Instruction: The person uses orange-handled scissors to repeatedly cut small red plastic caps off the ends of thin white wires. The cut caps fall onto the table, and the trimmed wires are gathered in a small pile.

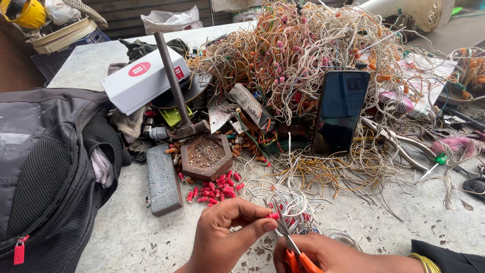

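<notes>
My left hand [225,235] pinches a small red connector [273,216] with a thin white wire attached, low in the middle of the view. My right hand [328,254] grips orange-handled scissors [293,251], whose blades point up at the wire just beside the connector. Under both hands lies a loose coil of white wires [288,202]. A small heap of cut red connectors [217,189] sits just beyond my left hand on the worn table [136,237].
A huge tangle of wires [303,55] fills the far table, with a dark phone [339,111] propped against it. A hammer [177,91] rests by a hexagonal block [206,155] and grey stone [162,179]. A black backpack [45,167] lies left; pliers [399,144] lie right.
</notes>
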